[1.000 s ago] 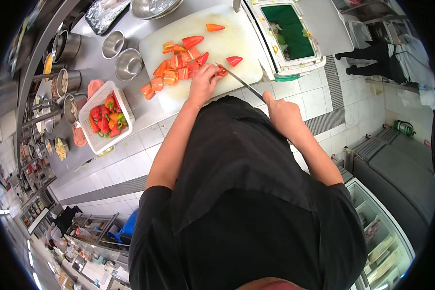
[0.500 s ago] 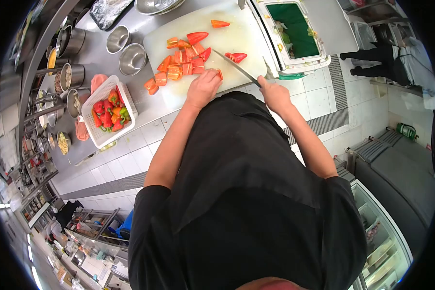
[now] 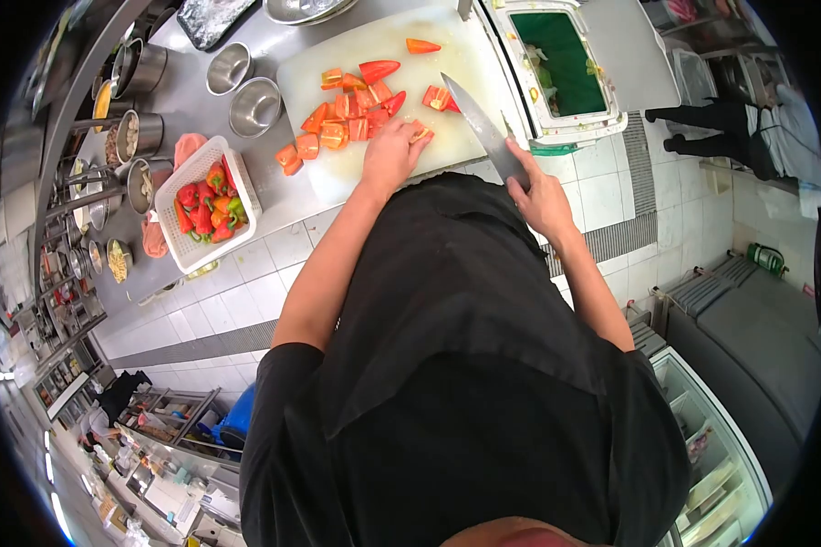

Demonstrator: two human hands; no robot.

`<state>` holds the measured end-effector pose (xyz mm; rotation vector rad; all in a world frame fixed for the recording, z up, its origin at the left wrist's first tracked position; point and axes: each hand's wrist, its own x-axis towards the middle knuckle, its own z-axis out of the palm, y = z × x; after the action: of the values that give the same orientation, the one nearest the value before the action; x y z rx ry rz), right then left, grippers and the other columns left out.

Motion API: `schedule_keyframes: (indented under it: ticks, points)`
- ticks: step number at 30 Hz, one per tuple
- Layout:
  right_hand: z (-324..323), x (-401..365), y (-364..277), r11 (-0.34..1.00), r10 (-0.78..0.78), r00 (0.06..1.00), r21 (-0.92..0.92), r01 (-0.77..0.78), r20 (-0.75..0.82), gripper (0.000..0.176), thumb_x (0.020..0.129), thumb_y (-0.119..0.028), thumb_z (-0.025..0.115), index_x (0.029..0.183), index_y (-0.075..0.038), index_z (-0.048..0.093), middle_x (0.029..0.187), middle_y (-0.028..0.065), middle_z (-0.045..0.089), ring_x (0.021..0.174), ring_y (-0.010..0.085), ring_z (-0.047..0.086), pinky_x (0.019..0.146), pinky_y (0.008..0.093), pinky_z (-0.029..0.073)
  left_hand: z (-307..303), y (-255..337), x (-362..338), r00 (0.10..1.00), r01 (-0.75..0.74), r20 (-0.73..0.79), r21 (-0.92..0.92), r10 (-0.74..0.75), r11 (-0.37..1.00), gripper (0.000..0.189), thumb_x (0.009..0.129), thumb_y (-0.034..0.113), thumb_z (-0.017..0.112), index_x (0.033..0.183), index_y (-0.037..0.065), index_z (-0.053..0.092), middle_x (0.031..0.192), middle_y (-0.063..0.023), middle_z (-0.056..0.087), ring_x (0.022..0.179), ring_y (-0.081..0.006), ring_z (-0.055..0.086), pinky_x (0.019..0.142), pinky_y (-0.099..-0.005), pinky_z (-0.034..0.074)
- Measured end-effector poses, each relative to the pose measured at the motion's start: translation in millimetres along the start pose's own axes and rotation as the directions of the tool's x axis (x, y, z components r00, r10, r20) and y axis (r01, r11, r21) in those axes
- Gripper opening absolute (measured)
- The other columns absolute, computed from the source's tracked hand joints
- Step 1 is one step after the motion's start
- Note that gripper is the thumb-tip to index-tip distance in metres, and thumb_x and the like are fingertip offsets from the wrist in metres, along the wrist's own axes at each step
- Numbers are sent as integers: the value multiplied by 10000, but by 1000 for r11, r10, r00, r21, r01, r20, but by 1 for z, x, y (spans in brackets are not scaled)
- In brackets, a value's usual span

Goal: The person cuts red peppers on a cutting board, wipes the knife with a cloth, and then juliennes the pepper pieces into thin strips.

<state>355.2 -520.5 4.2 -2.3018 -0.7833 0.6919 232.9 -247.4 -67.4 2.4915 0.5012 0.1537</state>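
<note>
My left hand (image 3: pixel 392 153) is closed on a piece of red pepper (image 3: pixel 420 132) near the front edge of the white cutting board (image 3: pixel 328 180). In my right hand (image 3: pixel 542 195) is the handle of a large knife (image 3: pixel 485 128), its blade pointing up and to the left over the board's right part. Cut red pepper pieces (image 3: pixel 335 135) lie in a group left of and beyond my left hand. Another red pepper chunk (image 3: pixel 436 98) rests beside the knife tip. A pointed orange-red piece (image 3: pixel 422 46) lies near the board's far edge.
A white basket (image 3: pixel 185 261) of whole peppers stands at the left. Two metal bowls (image 3: pixel 255 107) sit beside the board. To the right is a bin (image 3: pixel 556 64) with a green inside. Metal pots (image 3: pixel 140 68) line the left side. Another person (image 3: pixel 734 128) is at the far right.
The knife has swung more upright and shows its broad side, its tip now right of the pepper group. My left hand has shifted slightly right, with more of its pepper piece showing.
</note>
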Motion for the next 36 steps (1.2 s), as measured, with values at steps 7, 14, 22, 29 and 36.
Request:
schedule_keyframes:
  ticks: [7,14,22,29,36]
  points:
    - [-7,-13,-1,997,-3,997,-77,9,72,690,968,-171,681,1595,-377,480,1086,202,781,851,388,751,843,455,588,-3,-7,-22,955,-261,-116,106,273,959,213,922,124,730,1127,67,713,1187,-99,681,1124,-299,664,872,-446,590]
    - [-5,-11,-3,970,68,981,-243,-22,182,680,976,-208,679,1584,-437,477,993,208,776,836,389,747,821,482,594,9,-11,-14,914,-365,-126,155,385,918,297,831,-15,693,1114,69,722,1162,-74,693,1080,-296,682,872,-412,601]
    - [-6,-1,7,930,-63,985,-348,117,163,655,986,-207,630,1588,-413,473,855,185,746,801,389,735,750,510,589,14,-18,-8,915,-366,-113,166,386,916,346,805,-49,646,1123,73,704,1133,-63,698,1076,-283,681,855,-404,605]
    - [-4,10,6,922,-68,981,-363,132,184,660,983,-201,629,1588,-412,471,849,180,746,779,391,731,729,510,592,12,-31,-1,917,-385,-93,58,389,921,289,844,-32,649,1116,59,684,1178,-79,687,1114,-299,654,901,-410,586]
    - [13,16,10,948,-50,979,-299,109,199,660,985,-195,637,1587,-410,472,865,183,751,798,401,728,750,521,587,14,-29,-3,939,-331,-128,-74,320,941,114,928,49,712,1039,21,698,1169,-101,699,1113,-331,656,961,-427,550]
